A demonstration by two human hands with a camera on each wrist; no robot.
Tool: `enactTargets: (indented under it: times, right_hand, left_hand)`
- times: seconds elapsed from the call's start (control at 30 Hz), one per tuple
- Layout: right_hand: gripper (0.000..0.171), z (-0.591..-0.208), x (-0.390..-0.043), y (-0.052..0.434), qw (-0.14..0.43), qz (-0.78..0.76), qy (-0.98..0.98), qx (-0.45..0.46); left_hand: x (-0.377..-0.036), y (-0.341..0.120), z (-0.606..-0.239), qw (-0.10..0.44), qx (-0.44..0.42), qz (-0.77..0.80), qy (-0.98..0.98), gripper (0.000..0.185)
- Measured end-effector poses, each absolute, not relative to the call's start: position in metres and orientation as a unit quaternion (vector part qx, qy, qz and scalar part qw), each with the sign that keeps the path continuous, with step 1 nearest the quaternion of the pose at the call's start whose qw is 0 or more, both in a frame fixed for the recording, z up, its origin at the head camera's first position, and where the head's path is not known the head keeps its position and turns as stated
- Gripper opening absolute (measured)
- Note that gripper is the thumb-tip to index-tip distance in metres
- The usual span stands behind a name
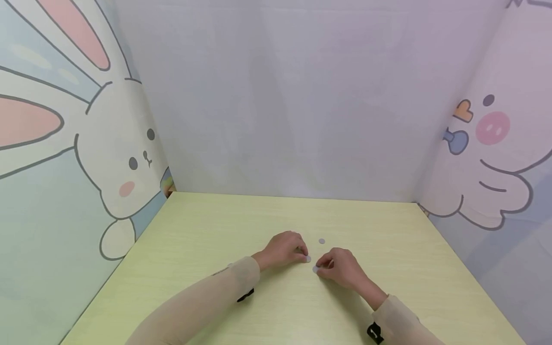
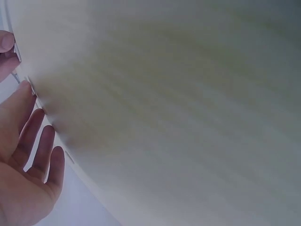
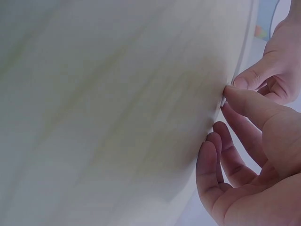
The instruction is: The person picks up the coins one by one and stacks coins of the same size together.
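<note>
From where I sit at the feed, the nearest things are two beige sleeves (image 1: pixel 202 299) reaching in from the bottom edge, each with a small black tag at the cuff. Just beyond them my right hand (image 1: pixel 342 268) rests on the pale green table (image 1: pixel 409 268), its fingers curled, the thumb and forefinger pinching a small pale disc (image 1: pixel 315 270) against the tabletop. The right wrist view shows that thumb tip pressed down at the table surface with the other fingers (image 3: pixel 218 155) loosely bent below it; the disc itself is too thin to make out there.

A little further in, my left hand (image 1: pixel 282 249) sits close beside the right, nearly touching it, fingertips closed on a second pale disc (image 1: pixel 308 258). In the left wrist view the fingers (image 2: pixel 28 132) lie fairly straight along the table, so how firmly they clamp that disc I cannot tell.

Past both hands a third grey disc (image 1: pixel 321 241) lies alone on the table, near the left fingertips but apart from them.

Farthest back stand the panels: a rabbit drawing (image 1: pixel 125 158) on the left, a plain white wall (image 1: pixel 293 96) behind, a pink-cheeked figure (image 1: pixel 491 143) on the right.
</note>
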State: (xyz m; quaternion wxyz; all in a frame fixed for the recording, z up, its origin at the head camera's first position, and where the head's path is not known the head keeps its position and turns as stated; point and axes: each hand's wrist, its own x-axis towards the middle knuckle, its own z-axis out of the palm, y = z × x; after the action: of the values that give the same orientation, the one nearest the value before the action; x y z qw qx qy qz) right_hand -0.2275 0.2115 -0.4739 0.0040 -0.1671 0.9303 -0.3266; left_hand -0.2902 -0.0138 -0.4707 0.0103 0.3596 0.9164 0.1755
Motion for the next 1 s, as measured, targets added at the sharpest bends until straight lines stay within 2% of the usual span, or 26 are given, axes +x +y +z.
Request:
enactTargets:
  times: [0.4,1.0]
  right_hand:
    - [0.006,-0.4722,-0.2269,0.21,0.007,-0.328,0.93,-0.169]
    - [0.006,-0.4741,-0.2275,0.212,0.01,-0.331,0.929,-0.163]
  left_hand:
    - [-0.2922,-0.0161,-0.4699,0.023,0.369,0.174,0.913,0.019]
    - [-0.2935,-0.0123,-0.4735,-0.028,0.427,0.135,0.894,0.012]
